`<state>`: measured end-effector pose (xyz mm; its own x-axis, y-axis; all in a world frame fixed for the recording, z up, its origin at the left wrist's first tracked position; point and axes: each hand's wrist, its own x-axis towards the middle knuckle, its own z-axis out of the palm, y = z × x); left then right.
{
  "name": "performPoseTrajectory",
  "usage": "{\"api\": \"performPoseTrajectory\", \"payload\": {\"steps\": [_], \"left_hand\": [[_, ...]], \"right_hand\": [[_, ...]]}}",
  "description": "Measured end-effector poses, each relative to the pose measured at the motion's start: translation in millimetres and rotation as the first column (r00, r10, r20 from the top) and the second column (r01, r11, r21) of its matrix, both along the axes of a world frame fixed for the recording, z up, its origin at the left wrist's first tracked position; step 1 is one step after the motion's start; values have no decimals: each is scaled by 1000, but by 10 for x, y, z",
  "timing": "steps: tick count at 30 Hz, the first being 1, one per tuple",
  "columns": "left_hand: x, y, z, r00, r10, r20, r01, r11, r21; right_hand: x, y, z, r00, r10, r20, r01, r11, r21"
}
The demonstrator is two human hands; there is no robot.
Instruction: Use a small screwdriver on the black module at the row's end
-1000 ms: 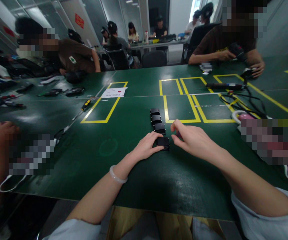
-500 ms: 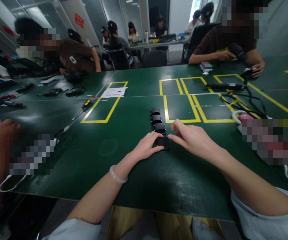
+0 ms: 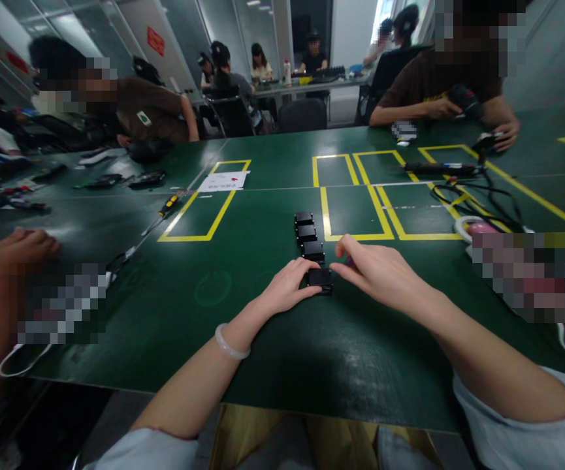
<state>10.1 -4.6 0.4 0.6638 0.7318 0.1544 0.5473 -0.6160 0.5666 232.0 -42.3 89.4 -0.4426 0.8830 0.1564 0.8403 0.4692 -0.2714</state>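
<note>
nearest black box (image 3: 320, 279), between both hands' fingers (image 3: 306, 292)

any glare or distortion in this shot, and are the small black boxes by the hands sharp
Head view: wide-angle bend curves the green table edges and stretches the forearms; soft ceiling-light glare sits on the table's left side; the nearest black box, between the left hand and right hand, is fairly sharp but dim; pixelated blocks cover some areas.

L hand (image 3: 287, 285) palm down, fingers curled | R hand (image 3: 377, 271) fingers pinched fwd | both forearms extended, converging
</note>
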Motion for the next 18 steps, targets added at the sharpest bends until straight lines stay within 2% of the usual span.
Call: {"api": "performPoseTrajectory", "payload": {"steps": [18], "left_hand": [[1,-12,25,1000,5,6,-5,1000,-18]], "right_hand": [[3,-16,25,999,34,-17,-35,999,-27]]}}
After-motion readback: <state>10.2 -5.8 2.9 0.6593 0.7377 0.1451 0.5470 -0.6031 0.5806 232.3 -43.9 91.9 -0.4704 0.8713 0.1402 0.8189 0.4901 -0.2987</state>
